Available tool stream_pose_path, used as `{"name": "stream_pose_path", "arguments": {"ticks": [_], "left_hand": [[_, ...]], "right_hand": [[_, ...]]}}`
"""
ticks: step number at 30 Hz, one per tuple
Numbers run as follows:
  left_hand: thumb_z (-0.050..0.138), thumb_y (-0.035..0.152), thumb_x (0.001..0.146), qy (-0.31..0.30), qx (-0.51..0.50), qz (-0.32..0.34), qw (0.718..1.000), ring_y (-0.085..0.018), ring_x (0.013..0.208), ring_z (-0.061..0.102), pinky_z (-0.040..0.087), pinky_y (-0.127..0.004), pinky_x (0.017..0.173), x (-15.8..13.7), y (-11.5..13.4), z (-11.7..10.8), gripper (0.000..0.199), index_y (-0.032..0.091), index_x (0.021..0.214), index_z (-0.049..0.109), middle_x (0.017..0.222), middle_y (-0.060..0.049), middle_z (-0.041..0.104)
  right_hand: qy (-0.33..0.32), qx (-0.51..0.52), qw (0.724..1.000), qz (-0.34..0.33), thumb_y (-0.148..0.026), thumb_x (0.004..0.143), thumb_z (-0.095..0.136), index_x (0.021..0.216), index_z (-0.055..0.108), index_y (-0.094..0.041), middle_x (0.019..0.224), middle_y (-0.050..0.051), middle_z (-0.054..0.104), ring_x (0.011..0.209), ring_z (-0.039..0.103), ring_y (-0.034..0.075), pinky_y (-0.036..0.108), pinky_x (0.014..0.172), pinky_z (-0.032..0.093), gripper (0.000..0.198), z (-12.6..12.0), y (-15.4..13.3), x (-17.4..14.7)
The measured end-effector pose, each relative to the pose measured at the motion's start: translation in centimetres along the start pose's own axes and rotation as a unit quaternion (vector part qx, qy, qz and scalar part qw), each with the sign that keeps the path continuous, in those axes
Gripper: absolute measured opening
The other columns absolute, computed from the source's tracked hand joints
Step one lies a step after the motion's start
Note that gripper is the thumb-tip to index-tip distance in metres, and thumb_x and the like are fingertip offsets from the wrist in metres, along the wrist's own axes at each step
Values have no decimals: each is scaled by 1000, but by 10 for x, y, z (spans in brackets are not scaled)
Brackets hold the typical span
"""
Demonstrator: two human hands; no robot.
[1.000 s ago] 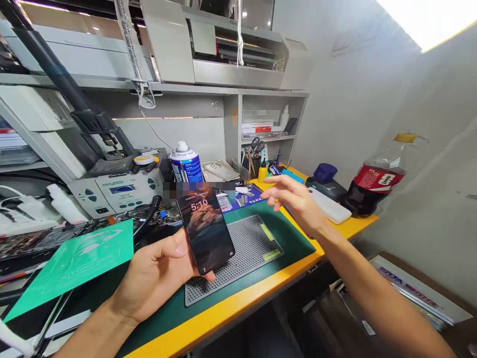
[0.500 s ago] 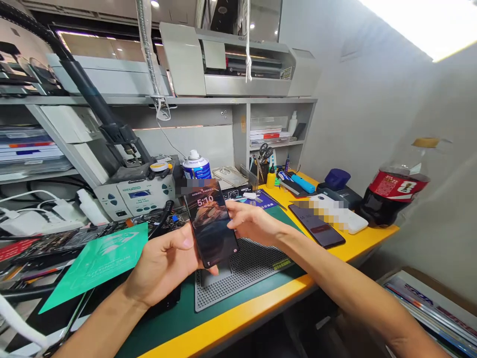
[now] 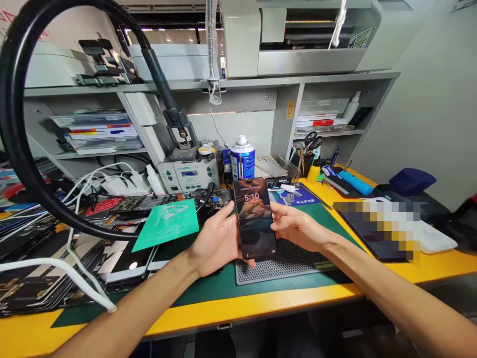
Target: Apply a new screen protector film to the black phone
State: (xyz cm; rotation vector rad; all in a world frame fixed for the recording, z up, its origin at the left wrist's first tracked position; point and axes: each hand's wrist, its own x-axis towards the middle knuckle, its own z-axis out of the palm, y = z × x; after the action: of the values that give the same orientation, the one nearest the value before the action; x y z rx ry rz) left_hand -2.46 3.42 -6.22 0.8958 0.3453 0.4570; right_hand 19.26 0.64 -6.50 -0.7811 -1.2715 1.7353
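A smartphone [image 3: 257, 223] with its lock screen lit, reading 5:10, is held upright and slightly tilted over the bench. My left hand [image 3: 219, 238] is closed round its left side and lower back, the thumb along the edge. At the phone's right edge, the fingers of my right hand [image 3: 298, 226] are curled and grip its side. Below the phone lies a grey perforated mat [image 3: 290, 263] on a green work mat [image 3: 201, 293]. The backs of the fingers behind the phone are mostly hidden.
Left are a green card [image 3: 167, 224], stacked phone parts [image 3: 33, 278] and a thick black hose [image 3: 17, 149]. A soldering or hot-air station [image 3: 190, 174] and a blue-white spray can [image 3: 242, 159] stand behind. Another phone [image 3: 372, 231] and a white phone-shaped item [image 3: 436, 236] lie right.
My view has swung left, so the bench, phone and hands appear further right and the drink bottle is out of sight. Both hands still hold the phone, now more upright in view.
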Motion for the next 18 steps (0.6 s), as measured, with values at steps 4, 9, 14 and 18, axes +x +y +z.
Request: {"name": "stream_pose_path", "arguments": {"ticks": [4,9,14,18], "left_hand": [[27,62,102,5,-9,-12,1000,-35,101,70,58,-45,66,0,0,-1,63,22,143,53,127,-19,68],[27,63,101,19,-13,-22,999,-36,99,70,58,-45,65,-1,0,1,64,20,141,54,126,-20,67],[28,63,101,25,-17,-30,999,-37,102,70,58,-45,66,-2,-1,3,64,21,142,54,126,-21,67],[28,62,102,28,-18,-24,999,-38,104,69,57,-44,65,-3,-3,4,64,19,142,54,126,-22,67]], "right_hand": [[6,10,1000,16,-24,82,65,116,70,-21,112,7,74,86,65,20,35,79,48,34,1,-3,1],[10,40,998,39,-37,93,58,107,72,-20,106,8,74,83,64,21,38,83,47,27,-2,-1,3],[5,64,996,62,-46,99,46,110,73,-18,103,11,74,88,65,23,38,88,47,40,-4,3,4],[3,69,996,58,-47,101,44,107,74,-19,99,8,75,83,65,21,37,90,46,42,-3,3,3]]}}
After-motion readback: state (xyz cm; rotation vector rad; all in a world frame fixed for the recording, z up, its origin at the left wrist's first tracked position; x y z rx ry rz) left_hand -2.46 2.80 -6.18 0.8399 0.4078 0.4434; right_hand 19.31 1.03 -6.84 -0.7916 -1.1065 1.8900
